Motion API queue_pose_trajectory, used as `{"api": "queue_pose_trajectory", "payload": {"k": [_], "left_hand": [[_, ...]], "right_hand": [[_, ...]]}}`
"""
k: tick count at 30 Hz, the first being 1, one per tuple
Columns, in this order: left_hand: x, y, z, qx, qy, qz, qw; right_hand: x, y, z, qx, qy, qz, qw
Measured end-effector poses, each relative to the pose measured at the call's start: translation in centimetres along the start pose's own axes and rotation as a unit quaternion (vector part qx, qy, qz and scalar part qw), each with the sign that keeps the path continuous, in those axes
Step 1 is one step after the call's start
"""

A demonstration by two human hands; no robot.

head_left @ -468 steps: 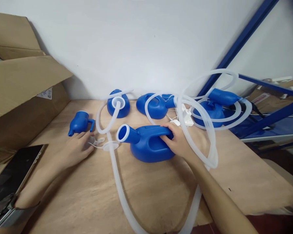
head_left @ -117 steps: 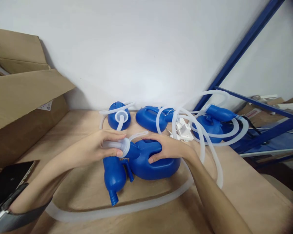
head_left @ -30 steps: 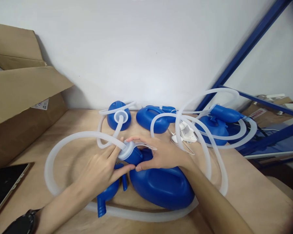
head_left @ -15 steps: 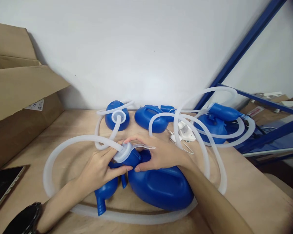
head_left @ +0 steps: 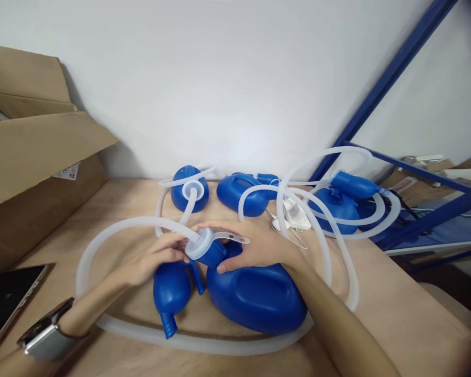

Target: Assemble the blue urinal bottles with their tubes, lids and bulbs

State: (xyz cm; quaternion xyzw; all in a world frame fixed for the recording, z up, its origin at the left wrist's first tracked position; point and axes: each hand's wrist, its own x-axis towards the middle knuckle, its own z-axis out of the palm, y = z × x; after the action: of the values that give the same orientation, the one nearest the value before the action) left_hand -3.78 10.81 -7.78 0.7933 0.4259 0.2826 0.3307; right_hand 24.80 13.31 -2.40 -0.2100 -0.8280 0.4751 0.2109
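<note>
Item: a large blue plastic urinal bottle (head_left: 255, 298), lying on its side on a light wooden table (head_left: 392, 293), at lower centre of the frame. Its blue neck (head_left: 214, 254) points to the upper left and ends in a white collar (head_left: 198, 243). A translucent silicone tube (head_left: 113, 222) meets the collar and sweeps in a wide loop round the left side and lower edge of the bottle. A translucent tab (head_left: 231, 238) extends from the collar to the right, across the right hand's fingers. The left hand (head_left: 153, 256) is closed around the collar and the tube end, fingers curled. The right hand (head_left: 259, 248) is clasped over the neck, with its thumb against the bottle. Just below the left hand lies a small blue bottle (head_left: 171, 290) with a ribbed spout (head_left: 168, 324) pointing down. A wristwatch (head_left: 47, 335) sits on the left wrist. Along the back are three further blue urinal bottles (head_left: 189, 191) with tangled tubing, and a white plastic fitting (head_left: 296, 217). At left are a cardboard box (head_left: 31, 152) and, at lower left, a dark flat device (head_left: 11, 298). A blue metal shelf frame (head_left: 392, 89) stands at upper right, before a white wall (head_left: 220, 89).
</note>
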Motion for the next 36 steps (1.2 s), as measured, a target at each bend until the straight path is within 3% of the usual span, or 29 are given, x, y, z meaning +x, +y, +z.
{"api": "queue_pose_trajectory", "payload": {"k": [3, 8, 13, 17, 26, 28, 32, 36], "left_hand": [[1.0, -0.2, -0.3, -0.176, -0.029, -0.094, 0.979], [2.2, 0.8, 1.2, -0.334, -0.033, -0.183, 0.924], [2.2, 0.9, 1.8, -0.421, -0.028, -0.225, 0.878], [2.6, 1.1, 1.6, -0.45, -0.022, -0.231, 0.862], [2.4, 2.5, 2.5, -0.413, 0.061, -0.219, 0.882], [2.3, 2.6, 2.8, -0.388, 0.084, -0.213, 0.893], [2.1, 2.2, 3.3, -0.296, 0.15, -0.192, 0.924], [1.7, 1.2, 3.5, -0.177, 0.2, -0.166, 0.949]], "right_hand": [[0.1, 0.1, 0.1, 0.017, -0.002, 0.0, 1.0], [0.1, 0.1, 0.2, 0.026, 0.002, 0.005, 1.0], [0.2, -0.3, 0.1, 0.029, -0.008, 0.015, 0.999], [0.4, -0.5, 0.0, 0.014, -0.009, 0.002, 1.0], [0.3, -0.5, -0.2, 0.001, -0.006, -0.009, 1.0], [-0.1, -0.4, -0.1, 0.043, -0.002, -0.022, 0.999], [-1.0, 0.0, -0.3, 0.171, 0.006, 0.002, 0.985], [-1.5, 0.8, -0.8, 0.109, -0.02, 0.056, 0.992]]}}
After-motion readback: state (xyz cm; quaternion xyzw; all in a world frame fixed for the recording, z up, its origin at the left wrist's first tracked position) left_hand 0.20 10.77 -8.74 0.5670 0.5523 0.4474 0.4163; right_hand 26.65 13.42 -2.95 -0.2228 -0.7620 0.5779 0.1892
